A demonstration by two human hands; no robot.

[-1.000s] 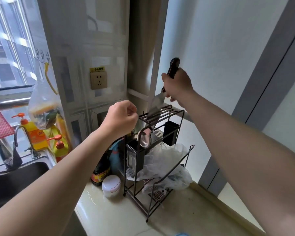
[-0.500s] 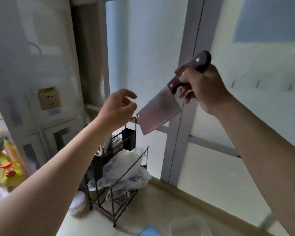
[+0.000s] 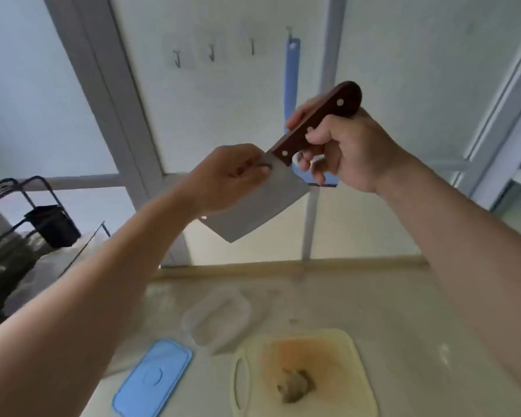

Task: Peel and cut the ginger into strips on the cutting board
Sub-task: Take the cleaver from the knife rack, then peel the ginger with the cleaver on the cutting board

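Note:
My right hand grips the dark wooden handle of a cleaver, held in the air with the broad blade pointing down and left. My left hand pinches the top edge of the blade near the handle. Far below, a pale yellow cutting board with an orange stain lies on the counter, and a knobbly piece of ginger sits on it near the front.
A clear plastic container stands behind the board, its blue lid lying to the left. A black wire rack with a plastic bag is at the far left. Hooks and a blue utensil hang on the glass partition.
The view has swung right and down from the rack to the counter. My right hand carried the cleaver clear of the rack, and my left hand came up and took hold of the blade's top.

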